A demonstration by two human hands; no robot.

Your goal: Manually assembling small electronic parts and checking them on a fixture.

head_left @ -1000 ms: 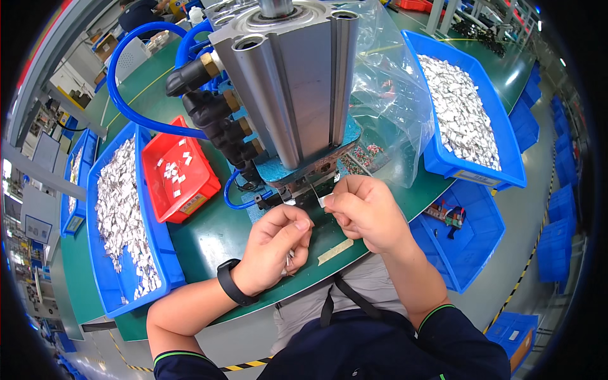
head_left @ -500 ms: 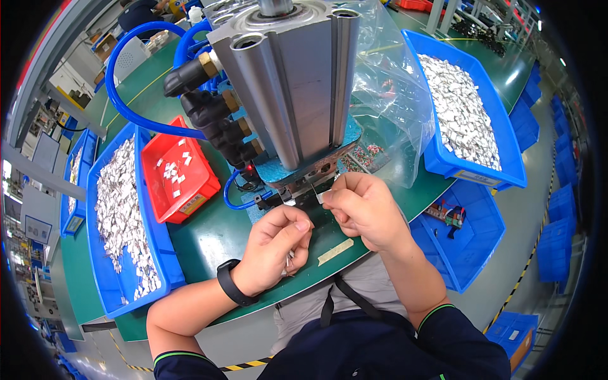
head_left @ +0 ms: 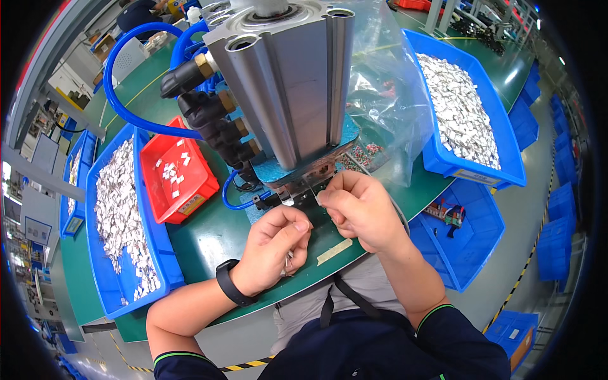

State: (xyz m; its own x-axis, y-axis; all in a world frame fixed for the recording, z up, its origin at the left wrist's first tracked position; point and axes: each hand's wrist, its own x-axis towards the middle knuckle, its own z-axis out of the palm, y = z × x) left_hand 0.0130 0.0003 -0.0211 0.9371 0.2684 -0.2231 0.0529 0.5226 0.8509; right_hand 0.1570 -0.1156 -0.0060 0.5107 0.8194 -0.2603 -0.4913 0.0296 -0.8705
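Pinching a small white part (head_left: 318, 198) between thumb and forefinger, the right hand (head_left: 360, 212) holds it at the foot of the press (head_left: 291, 95). Near it, above the green table (head_left: 218, 244), the left hand (head_left: 272, 244) is curled, its grip closed around loose pieces (head_left: 288, 258). A red tray (head_left: 199, 176) sits left of the press, beside a heaped blue bin (head_left: 163, 253).

A pneumatic press (head_left: 288, 88) and bins (head_left: 163, 253) of parts (head_left: 117, 209) mark a factory workshop.
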